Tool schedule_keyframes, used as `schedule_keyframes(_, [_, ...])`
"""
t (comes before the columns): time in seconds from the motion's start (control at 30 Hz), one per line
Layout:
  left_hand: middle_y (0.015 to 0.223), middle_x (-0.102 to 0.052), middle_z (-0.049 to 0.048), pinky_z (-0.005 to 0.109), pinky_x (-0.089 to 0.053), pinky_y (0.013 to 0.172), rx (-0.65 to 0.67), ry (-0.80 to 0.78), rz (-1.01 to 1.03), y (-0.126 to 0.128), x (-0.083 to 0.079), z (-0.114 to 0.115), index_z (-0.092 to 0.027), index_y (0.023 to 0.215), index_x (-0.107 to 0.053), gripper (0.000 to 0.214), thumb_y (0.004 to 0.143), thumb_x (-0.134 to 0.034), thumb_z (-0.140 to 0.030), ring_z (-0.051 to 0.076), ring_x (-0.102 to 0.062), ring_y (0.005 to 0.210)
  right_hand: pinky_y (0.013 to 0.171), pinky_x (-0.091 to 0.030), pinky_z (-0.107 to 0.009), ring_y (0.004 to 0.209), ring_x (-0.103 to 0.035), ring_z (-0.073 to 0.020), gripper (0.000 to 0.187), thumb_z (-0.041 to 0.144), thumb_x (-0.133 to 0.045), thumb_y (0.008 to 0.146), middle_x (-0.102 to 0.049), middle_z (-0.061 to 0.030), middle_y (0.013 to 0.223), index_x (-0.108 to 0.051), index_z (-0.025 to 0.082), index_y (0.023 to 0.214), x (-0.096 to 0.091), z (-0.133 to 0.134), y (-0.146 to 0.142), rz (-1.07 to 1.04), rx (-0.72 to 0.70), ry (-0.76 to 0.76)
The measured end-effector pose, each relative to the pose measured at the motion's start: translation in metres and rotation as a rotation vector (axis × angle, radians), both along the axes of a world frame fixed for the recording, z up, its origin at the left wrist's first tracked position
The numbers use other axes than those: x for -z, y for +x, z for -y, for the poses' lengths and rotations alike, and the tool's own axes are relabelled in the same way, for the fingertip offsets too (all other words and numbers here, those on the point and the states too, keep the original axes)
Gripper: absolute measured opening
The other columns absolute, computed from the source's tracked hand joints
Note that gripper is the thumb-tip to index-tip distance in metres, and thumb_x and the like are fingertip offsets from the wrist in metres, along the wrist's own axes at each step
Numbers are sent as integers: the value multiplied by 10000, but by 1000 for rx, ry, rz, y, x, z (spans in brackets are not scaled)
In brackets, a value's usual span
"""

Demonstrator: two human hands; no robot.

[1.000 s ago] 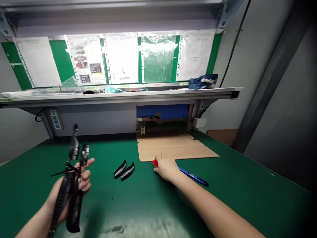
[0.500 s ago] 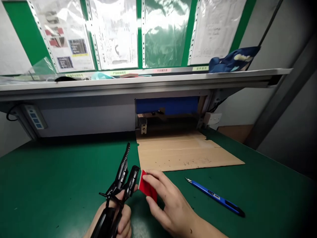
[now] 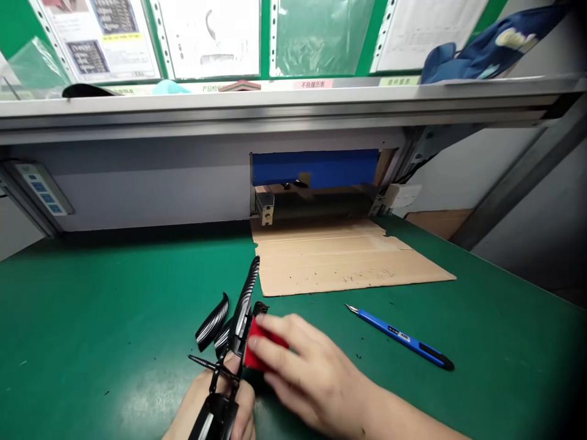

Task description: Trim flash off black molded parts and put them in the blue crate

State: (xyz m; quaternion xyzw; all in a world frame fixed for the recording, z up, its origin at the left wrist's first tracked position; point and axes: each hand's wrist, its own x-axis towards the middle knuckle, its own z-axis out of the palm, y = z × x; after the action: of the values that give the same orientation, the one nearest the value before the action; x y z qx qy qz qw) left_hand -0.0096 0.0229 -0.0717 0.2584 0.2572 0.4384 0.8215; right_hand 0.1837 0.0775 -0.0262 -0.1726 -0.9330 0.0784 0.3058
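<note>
My left hand (image 3: pixel 215 409) is closed round the lower end of a bunch of long black plastic parts (image 3: pixel 241 318) that point up and away from me. My right hand (image 3: pixel 307 373) pinches a small red piece (image 3: pixel 254 351) and presses it against the upper part of that bunch. Two curved black plastic pieces (image 3: pixel 212 321) lie on the green mat just left of the bunch.
A blue craft knife (image 3: pixel 398 337) lies on the green table (image 3: pixel 92 318) to the right. A flat sheet of cardboard (image 3: pixel 339 263) lies behind it, under a blue-fronted opening (image 3: pixel 316 168). A shelf (image 3: pixel 275 107) with papers and a dark blue cloth (image 3: pixel 486 46) runs overhead.
My right hand picked the red piece off the mat and brought it to the black parts. My left hand moved the bunch from the left toward the middle. The camera tilted down and closer.
</note>
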Motion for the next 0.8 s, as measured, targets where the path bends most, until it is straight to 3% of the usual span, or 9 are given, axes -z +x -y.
schedule_keyframes(0.07, [413,-477,-15,240,-311,401,-10,7,26,2,-2,-1,-117,807,-672,367,836,-604,-477,96,-403,325,818,-482,-389,948,-497,-244,362,158,-469,947,-453,-137,1313,-487,168,1308,0,0,0,9,-53,-4])
schedule_keyframes(0.17, [400,-473,-27,229,-305,375,-9,-3,56,4,1,-2,-126,828,-672,327,826,-630,-450,99,-410,312,823,-480,-394,971,-489,-251,390,135,-454,946,-436,-137,1332,-463,170,1334,-2,1,0,-23,20,-27])
schedule_keyframes(0.3, [365,-445,-9,215,-294,356,7,-29,85,6,8,-4,-114,621,-628,412,837,-601,-464,94,-416,309,790,-485,-389,916,-495,-246,372,138,-472,935,-476,-125,1298,-492,174,1305,-3,0,1,-4,-84,32])
schedule_keyframes(0.4, [350,-424,-17,220,-306,343,-12,-5,87,6,9,-3,-109,605,-622,430,836,-597,-471,98,-408,286,827,-474,-406,966,-487,-256,379,125,-462,936,-446,-133,1327,-482,164,1313,-2,-2,2,-25,5,13])
schedule_keyframes(0.53, [362,-447,-6,208,-286,326,-23,-4,82,7,10,-1,-108,563,-602,443,810,-630,-475,91,-402,282,811,-476,-395,945,-490,-245,370,144,-469,934,-463,-117,1309,-495,190,1300,-2,-2,3,-12,-85,23])
schedule_keyframes(0.6, [349,-421,-6,212,-292,338,-27,14,89,7,11,0,-121,482,-550,503,835,-594,-477,86,-393,282,827,-472,-392,967,-485,-241,373,133,-457,937,-450,-121,1321,-492,188,1305,-2,-1,2,-23,-17,-4])
schedule_keyframes(0.7, [360,-436,-3,210,-288,352,-34,25,77,6,11,1,-111,586,-619,459,883,-541,-452,91,-405,303,826,-475,-395,963,-493,-240,390,135,-469,923,-461,-117,1310,-495,195,1307,-3,-2,2,-4,-55,-3])
schedule_keyframes(0.8, [389,-468,-11,213,-296,367,-16,35,48,4,7,1,-112,834,-688,365,904,-523,-431,95,-404,314,869,-472,-416,1013,-498,-249,391,147,-470,922,-468,-109,1316,-500,204,1308,0,-9,7,-64,-65,-32])
